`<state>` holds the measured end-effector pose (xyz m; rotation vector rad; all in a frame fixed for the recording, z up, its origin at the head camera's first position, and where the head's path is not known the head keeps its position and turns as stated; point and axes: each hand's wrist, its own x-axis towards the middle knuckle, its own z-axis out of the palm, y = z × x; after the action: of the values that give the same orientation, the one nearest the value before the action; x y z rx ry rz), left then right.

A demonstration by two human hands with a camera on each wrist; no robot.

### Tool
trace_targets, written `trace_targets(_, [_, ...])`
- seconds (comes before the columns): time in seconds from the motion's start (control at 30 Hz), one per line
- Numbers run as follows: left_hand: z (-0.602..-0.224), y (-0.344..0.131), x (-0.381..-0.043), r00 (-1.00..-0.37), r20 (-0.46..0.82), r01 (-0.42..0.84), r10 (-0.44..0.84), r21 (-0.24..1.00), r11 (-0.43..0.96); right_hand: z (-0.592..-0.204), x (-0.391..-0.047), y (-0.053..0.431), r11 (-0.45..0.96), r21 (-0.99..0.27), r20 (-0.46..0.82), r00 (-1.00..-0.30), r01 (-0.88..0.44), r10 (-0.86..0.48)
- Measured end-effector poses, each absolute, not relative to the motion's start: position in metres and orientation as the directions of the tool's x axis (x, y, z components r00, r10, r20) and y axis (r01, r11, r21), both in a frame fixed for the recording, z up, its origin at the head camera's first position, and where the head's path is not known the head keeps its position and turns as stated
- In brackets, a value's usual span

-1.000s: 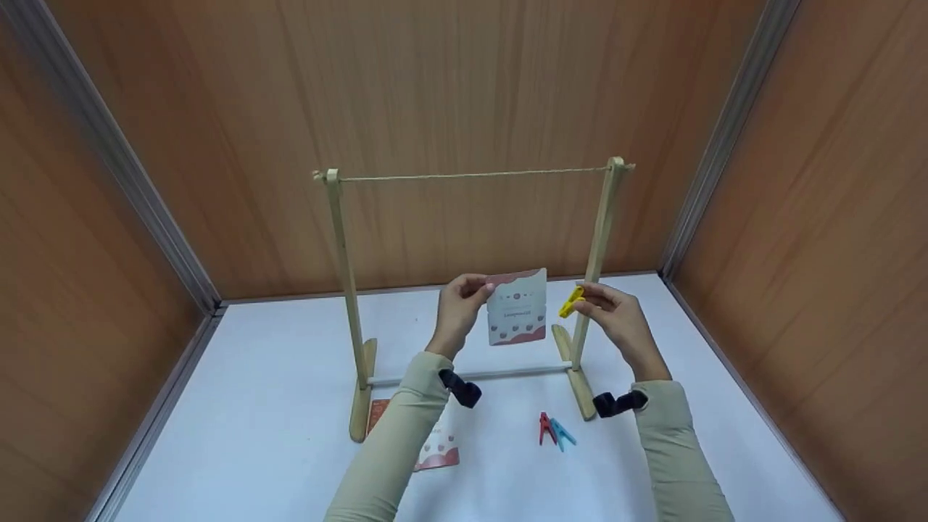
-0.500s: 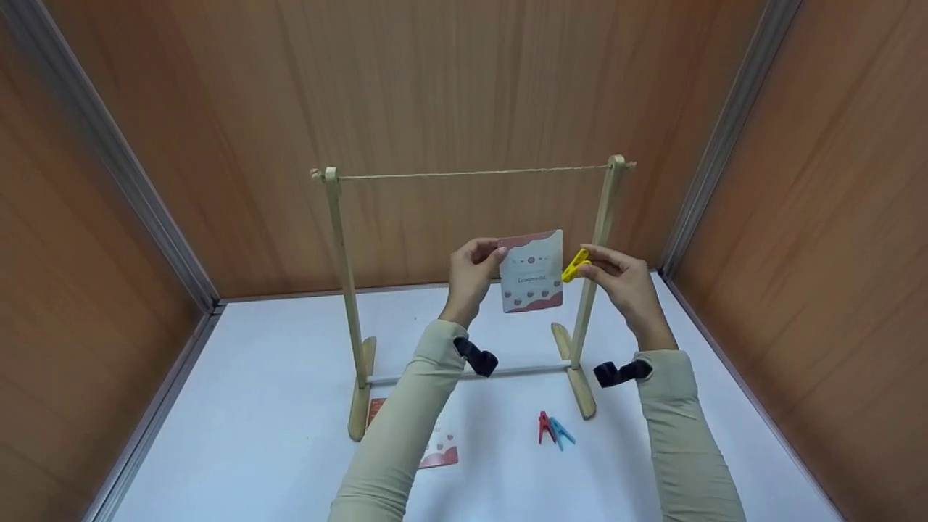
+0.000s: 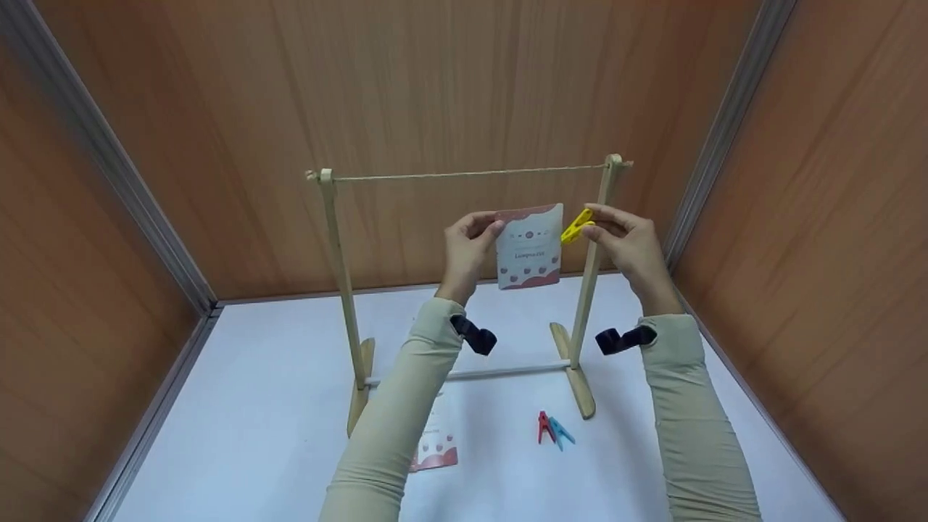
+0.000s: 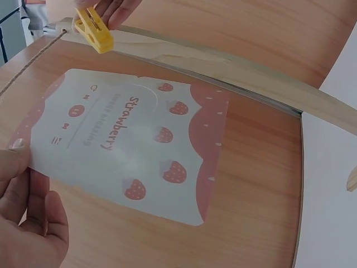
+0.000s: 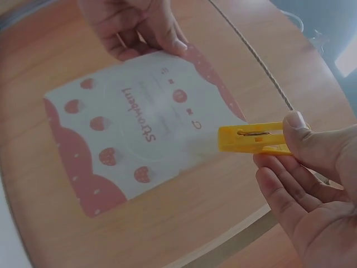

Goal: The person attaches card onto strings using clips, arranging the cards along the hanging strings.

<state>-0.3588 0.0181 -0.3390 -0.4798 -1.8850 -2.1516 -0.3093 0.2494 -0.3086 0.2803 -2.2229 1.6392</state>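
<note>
My left hand [image 3: 467,250] pinches a flat strawberry-printed packet [image 3: 530,246] by its upper left corner, thumb in front. The packet hangs upright, its top below the twine line [image 3: 464,175] in the head view. In the left wrist view the word "Strawberry" shows on the packet [image 4: 120,131]. Just right of it, my right hand [image 3: 627,243] pinches a yellow clothespin [image 3: 578,225] between thumb and fingers. In the right wrist view, the front end of the clothespin [image 5: 254,138] overlaps the packet's edge near its pink top band.
The twine runs between two wooden posts [image 3: 341,283] joined low down by a white bar [image 3: 507,370]. A red clothespin [image 3: 544,428] and a blue clothespin [image 3: 562,433] lie on the white table [image 3: 239,406]. Another strawberry packet [image 3: 436,438] lies partly under my left sleeve.
Both hands have risen toward the twine, lifting the packet and the yellow clothespin. The clothespin has come closer to the packet's right edge. My left sleeve now hides the orange-red piece on the table.
</note>
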Motion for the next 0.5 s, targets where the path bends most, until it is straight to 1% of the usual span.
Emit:
trace_targets(0.27, [-0.324, 0.023, -0.359, -0.915, 0.401, 0.389, 0.044, 0.906, -0.166, -0.285, -0.314, 0.243, 0.281, -0.871, 0.445, -0.890, -0.404, 0.101])
trace_targets(0.5, [-0.319, 0.024, -0.360, -0.912, 0.408, 0.400, 0.044, 0.908, -0.123, -0.271, -0.315, 0.238, 0.244, -0.854, 0.496, -0.860, -0.460, 0.115])
